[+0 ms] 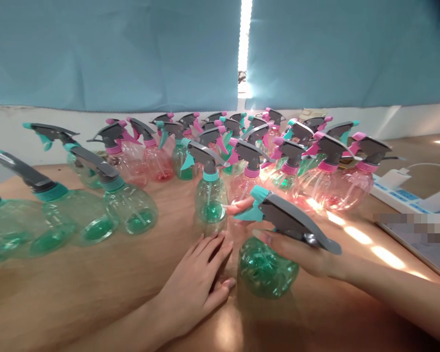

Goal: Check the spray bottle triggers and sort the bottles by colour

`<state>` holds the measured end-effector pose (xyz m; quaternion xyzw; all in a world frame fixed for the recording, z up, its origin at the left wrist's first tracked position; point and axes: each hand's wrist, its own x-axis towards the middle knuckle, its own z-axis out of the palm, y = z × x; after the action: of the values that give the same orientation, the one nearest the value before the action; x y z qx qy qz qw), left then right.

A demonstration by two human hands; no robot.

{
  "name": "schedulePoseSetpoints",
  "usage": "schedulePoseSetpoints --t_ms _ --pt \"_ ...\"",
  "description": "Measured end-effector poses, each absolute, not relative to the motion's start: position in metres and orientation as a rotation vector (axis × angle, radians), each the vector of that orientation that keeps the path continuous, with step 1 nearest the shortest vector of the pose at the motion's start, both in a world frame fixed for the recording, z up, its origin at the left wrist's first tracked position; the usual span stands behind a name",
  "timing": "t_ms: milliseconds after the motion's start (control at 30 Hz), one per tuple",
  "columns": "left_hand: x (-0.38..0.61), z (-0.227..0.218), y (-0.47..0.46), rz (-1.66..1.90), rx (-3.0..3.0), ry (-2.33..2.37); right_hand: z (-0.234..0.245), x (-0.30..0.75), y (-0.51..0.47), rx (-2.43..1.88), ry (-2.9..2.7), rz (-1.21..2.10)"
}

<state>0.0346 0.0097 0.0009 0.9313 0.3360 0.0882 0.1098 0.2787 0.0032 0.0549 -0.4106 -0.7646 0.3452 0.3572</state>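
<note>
My right hand [300, 249] is closed around the neck of a green spray bottle [266, 269] with a grey and teal trigger head [289, 220]. The bottle stands on the wooden table [95, 278] just in front of me. My left hand [200, 271] lies flat on the table with fingers stretched out, its fingertips beside the bottle's left side and holding nothing. Another green spray bottle [209, 195] stands just beyond my left fingertips.
Several green spray bottles [128, 205] lie and stand at the left. Several pink and green ones [315, 181] crowd the back and right. A white power strip [407, 193] and a tablet-like device [421, 239] lie at the right. Blue curtains [113, 54] hang behind.
</note>
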Motion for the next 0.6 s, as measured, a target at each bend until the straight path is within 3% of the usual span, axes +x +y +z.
schedulePoseSetpoints --t_ms 600 --pt "0.035 0.0 0.008 0.296 2.705 0.98 0.059 0.275 0.004 -1.165 -1.984 0.822"
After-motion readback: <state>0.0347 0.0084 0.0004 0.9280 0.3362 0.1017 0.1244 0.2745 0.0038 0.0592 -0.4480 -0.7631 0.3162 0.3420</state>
